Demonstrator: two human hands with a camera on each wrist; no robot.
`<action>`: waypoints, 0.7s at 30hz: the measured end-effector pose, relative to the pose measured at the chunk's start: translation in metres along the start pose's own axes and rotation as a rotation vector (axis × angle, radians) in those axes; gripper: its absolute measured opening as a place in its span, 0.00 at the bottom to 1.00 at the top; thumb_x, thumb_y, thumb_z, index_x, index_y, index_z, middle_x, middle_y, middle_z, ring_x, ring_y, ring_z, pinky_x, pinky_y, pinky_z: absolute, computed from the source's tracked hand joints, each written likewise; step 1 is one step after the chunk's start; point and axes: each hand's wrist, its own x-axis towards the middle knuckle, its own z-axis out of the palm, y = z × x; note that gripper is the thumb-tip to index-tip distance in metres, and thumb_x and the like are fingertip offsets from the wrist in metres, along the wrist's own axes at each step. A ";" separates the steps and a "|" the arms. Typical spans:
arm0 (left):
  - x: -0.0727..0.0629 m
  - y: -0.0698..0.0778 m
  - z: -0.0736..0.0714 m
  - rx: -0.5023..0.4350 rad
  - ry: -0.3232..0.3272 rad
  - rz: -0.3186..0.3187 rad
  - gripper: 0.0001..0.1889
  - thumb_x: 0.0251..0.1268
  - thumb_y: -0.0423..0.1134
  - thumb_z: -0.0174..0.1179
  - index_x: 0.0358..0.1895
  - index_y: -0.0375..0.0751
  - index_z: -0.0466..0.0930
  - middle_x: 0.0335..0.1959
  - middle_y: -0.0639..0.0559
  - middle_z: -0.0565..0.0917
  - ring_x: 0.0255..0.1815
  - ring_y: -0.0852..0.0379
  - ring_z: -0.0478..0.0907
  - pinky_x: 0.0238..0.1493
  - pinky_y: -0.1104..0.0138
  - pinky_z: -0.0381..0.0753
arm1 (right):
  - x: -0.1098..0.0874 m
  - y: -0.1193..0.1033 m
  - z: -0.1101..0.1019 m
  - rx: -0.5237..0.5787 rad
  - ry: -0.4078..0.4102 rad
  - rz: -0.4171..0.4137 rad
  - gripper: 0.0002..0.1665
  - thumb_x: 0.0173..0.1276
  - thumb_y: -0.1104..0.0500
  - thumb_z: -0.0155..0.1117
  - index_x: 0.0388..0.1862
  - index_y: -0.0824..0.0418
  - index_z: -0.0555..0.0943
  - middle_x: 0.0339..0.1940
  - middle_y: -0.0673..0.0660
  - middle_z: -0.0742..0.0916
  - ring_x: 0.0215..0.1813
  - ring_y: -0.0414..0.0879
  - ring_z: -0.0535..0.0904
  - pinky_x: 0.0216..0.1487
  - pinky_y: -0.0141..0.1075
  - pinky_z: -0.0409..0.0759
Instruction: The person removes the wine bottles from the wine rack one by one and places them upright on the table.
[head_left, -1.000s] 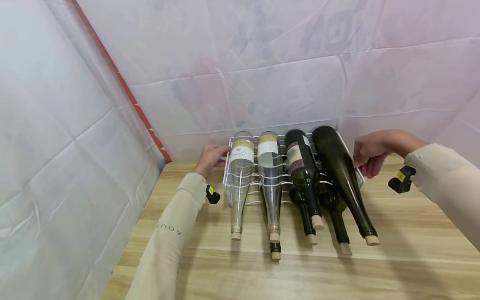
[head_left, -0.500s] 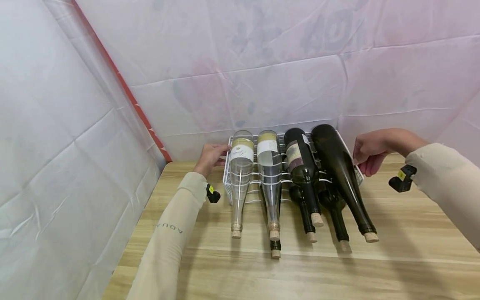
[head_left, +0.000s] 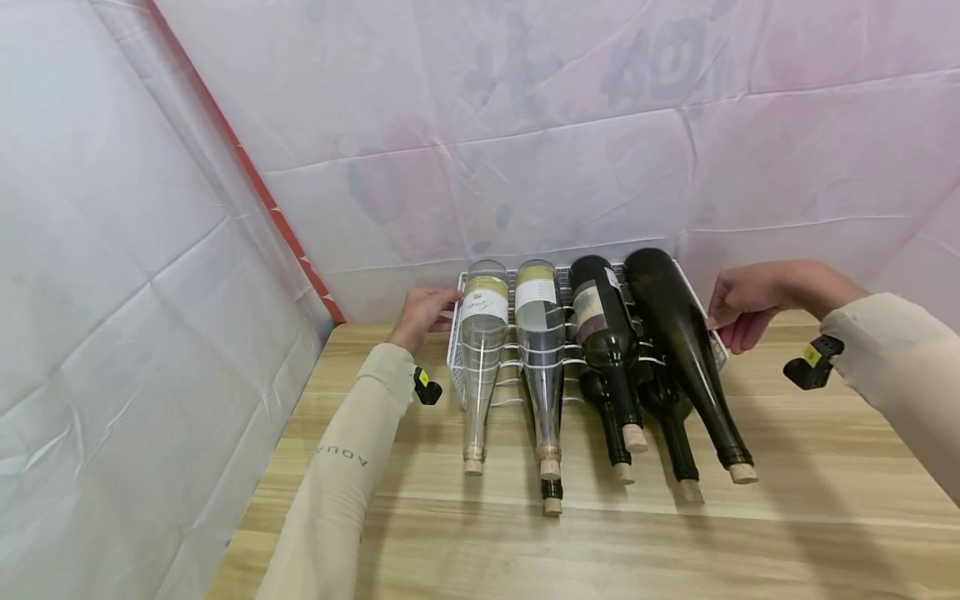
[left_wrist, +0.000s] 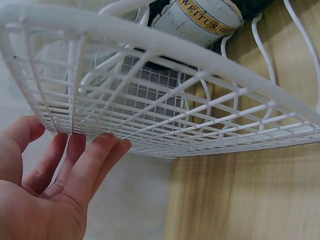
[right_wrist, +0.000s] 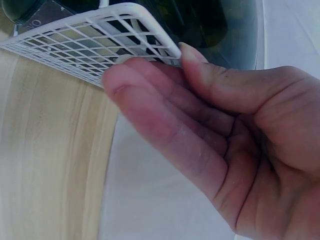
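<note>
From here the rack (left_wrist: 155, 45) is white, its sides a fine grid. The clear bottles (head_left: 482, 346) wear white labels (head_left: 484, 303) banded yellow-gold; the upper rightmost bottle (head_left: 671, 325) looks deep brownish green. Corks (head_left: 743, 474) are tan, the table (head_left: 637, 550) pale streaked wood, the sleeves (head_left: 330, 492) cream, the sheeting (head_left: 570, 175) whitish, blotched pink and grey.

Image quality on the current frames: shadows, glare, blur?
Head: soft shadows on the pale wood-grain tabletop, small highlights on the dark labelled glass bottle; left wrist: white wire-grid rack fairly crisp; right wrist: hazier, softer, bare right hand included.
</note>
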 end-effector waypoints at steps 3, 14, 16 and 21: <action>0.002 0.000 0.000 -0.015 -0.001 0.008 0.18 0.69 0.40 0.66 0.54 0.29 0.85 0.34 0.49 0.87 0.27 0.61 0.86 0.36 0.67 0.90 | 0.000 0.003 0.001 0.031 0.021 -0.012 0.16 0.81 0.61 0.56 0.38 0.70 0.85 0.29 0.57 0.90 0.33 0.46 0.90 0.40 0.40 0.92; 0.007 -0.003 0.000 -0.002 -0.026 0.027 0.17 0.70 0.40 0.65 0.54 0.30 0.86 0.39 0.46 0.87 0.29 0.61 0.86 0.40 0.66 0.90 | -0.003 0.010 0.014 -0.122 0.200 -0.118 0.15 0.80 0.64 0.55 0.43 0.74 0.84 0.31 0.57 0.89 0.35 0.48 0.88 0.38 0.40 0.91; 0.007 -0.004 -0.002 -0.004 -0.031 0.038 0.18 0.71 0.39 0.65 0.56 0.30 0.85 0.41 0.45 0.87 0.30 0.61 0.86 0.42 0.64 0.90 | -0.004 0.010 0.018 -0.168 0.258 -0.147 0.14 0.79 0.64 0.55 0.42 0.73 0.85 0.31 0.57 0.89 0.34 0.48 0.87 0.37 0.39 0.90; 0.006 -0.007 -0.009 -0.029 -0.081 0.068 0.21 0.73 0.37 0.64 0.61 0.26 0.80 0.53 0.38 0.85 0.34 0.60 0.86 0.46 0.63 0.91 | -0.005 0.009 0.030 -0.336 0.429 -0.213 0.13 0.78 0.61 0.60 0.35 0.66 0.86 0.25 0.52 0.86 0.28 0.40 0.81 0.31 0.33 0.84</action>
